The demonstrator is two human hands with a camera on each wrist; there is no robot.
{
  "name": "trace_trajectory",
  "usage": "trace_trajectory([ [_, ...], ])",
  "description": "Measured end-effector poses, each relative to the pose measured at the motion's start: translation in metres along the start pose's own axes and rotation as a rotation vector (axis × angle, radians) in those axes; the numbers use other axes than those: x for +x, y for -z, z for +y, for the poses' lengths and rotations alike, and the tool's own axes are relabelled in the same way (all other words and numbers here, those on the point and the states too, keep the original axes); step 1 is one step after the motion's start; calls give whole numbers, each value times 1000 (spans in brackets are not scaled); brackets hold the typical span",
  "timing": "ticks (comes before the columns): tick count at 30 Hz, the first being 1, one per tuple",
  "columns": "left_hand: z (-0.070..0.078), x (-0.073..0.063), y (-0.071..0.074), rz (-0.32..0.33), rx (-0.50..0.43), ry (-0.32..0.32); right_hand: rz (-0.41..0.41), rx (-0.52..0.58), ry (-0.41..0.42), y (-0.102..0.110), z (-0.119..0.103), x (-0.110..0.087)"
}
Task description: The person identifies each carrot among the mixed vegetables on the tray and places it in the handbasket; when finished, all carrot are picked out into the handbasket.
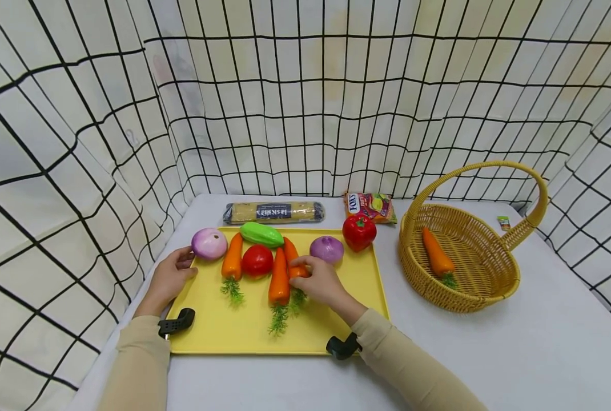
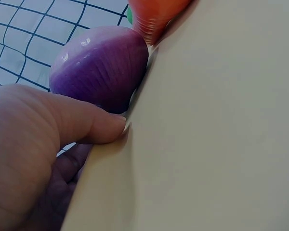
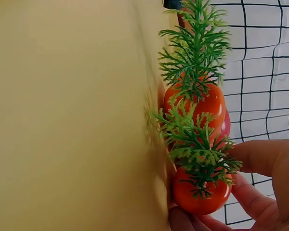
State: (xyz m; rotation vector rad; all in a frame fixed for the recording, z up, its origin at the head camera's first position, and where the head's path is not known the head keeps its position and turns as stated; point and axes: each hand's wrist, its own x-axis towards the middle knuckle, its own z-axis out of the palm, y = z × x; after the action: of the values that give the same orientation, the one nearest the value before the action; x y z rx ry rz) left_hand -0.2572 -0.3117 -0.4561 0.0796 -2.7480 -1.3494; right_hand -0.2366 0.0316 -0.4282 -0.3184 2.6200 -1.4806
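A yellow tray bears toy vegetables. My left hand grips its left edge; in the left wrist view the thumb lies on top and the fingers are partly hidden under the rim. Just beyond that thumb sits a purple-white onion. My right hand holds an orange carrot with thumb and fingers about its thick end, the green top hanging out. Right beside it lies a second carrot. A tomato, another carrot and a green cucumber-like vegetable are to the left.
A purple onion and a red bell pepper are at the tray's right. Behind stand a pasta packet and a candy bag. The wicker basket on the right contains one carrot. Black-grid netting encloses the table.
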Motion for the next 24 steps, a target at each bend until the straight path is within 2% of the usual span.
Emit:
trace_trajectory([
  [7,1,0,1,3,2,-17,3,-25,16,7,3,-6],
  [17,0,1,1,6,13,-37,0,-83,-16,16,6,-13],
  [24,2,0,0,5,16,-34,66,-50,1,16,12,-19],
])
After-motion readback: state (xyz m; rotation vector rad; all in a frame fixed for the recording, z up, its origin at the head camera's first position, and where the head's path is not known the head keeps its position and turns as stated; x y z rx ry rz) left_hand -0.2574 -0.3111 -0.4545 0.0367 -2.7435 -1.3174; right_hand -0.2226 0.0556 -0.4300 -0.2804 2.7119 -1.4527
